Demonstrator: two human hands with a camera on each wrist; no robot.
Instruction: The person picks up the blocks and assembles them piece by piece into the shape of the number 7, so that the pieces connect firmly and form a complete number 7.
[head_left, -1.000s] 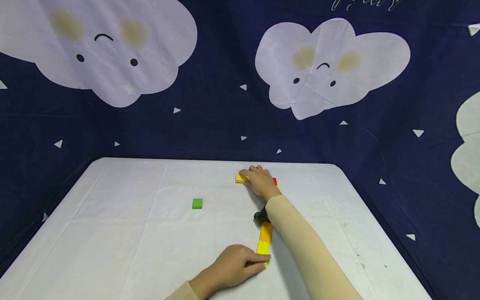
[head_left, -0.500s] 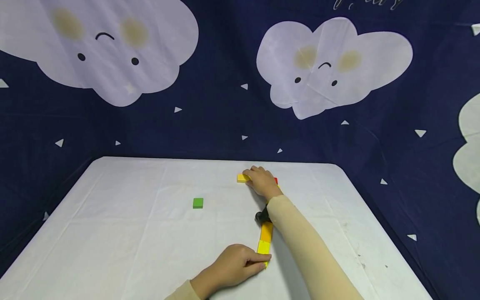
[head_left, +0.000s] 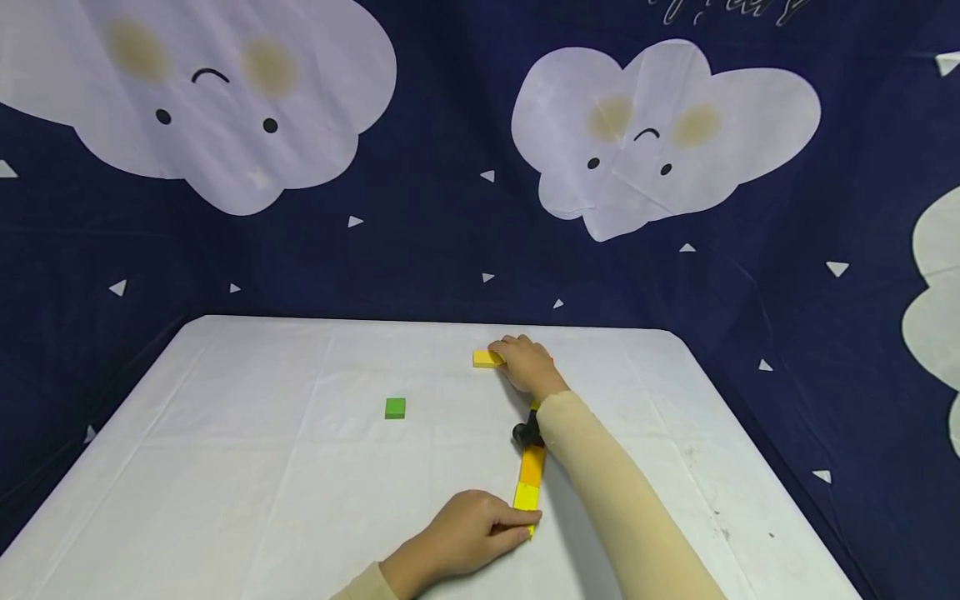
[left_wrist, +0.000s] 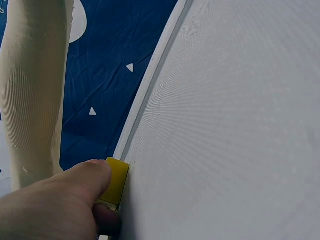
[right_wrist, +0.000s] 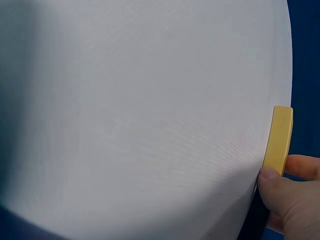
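In the head view, a line of yellow and orange blocks runs away from me across the white table. My left hand (head_left: 468,529) pinches the yellow block (head_left: 526,497) at its near end between thumb and forefinger. Beyond it lies an orange block (head_left: 532,465). Near the far edge, my right hand (head_left: 525,365) grips a long yellow block (head_left: 487,359), whose left end sticks out past the fingers. The right wrist view shows thumb and finger on this yellow block (right_wrist: 279,137). A sliver of red shows behind that hand, which hides the line's far end.
A green block (head_left: 395,408) lies alone left of the line. Under the right wrist is a black rounded object (head_left: 522,434). The right sleeve (head_left: 622,492) stretches over the table's right half. A dark blue cloud-patterned cloth (head_left: 427,250) hangs behind the white table (head_left: 225,467).
My right hand has shifted slightly to the right, and less of the red piece shows beside it. The left hand keeps its pinch in the same place.
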